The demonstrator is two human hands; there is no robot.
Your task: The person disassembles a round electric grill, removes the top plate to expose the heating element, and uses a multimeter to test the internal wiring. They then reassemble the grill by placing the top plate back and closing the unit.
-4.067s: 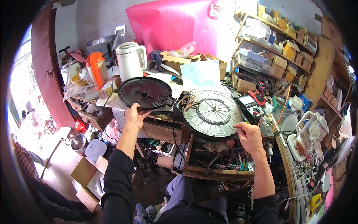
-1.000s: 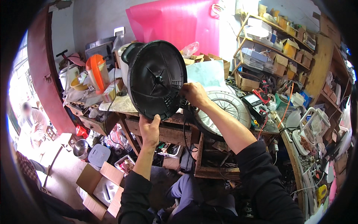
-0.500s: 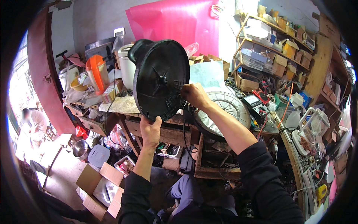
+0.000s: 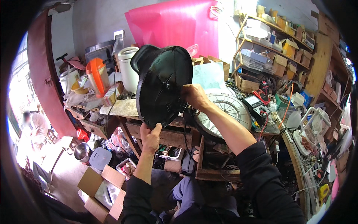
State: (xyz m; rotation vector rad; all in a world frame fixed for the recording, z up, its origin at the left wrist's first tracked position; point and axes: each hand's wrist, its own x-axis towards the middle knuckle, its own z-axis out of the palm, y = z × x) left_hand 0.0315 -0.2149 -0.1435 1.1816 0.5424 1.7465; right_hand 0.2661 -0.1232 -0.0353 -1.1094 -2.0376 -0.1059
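A round black plastic housing [image 4: 160,80], with a bulging grip-like part at its upper left, is tilted upright above the bench. Its hollow inner side has a central knob and faces right and toward me. My left hand [image 4: 150,136] grips the bottom rim, thumb on the inner side. At the right edge, my right hand [image 4: 194,97] has its fingers closed close to a cord and small fittings; whatever they pinch is hidden. Just behind the right forearm, a round silvery disc with spoke-like ribs [image 4: 238,114] lies on the bench. A black cord [image 4: 184,140] hangs below the housing.
The wooden bench carries a white cylindrical appliance [image 4: 127,69], an orange-handled jug [image 4: 97,76] and a red-edged meter [image 4: 260,96]. An open drawer [image 4: 216,174] juts out below. On the floor sits an open cardboard box [image 4: 106,192]. Another person [image 4: 35,125] is at far left.
The black housing has shifted slightly right and down and turned a little, its inner face now darker. My left hand came down slightly with it; the right hand stays at its edge.
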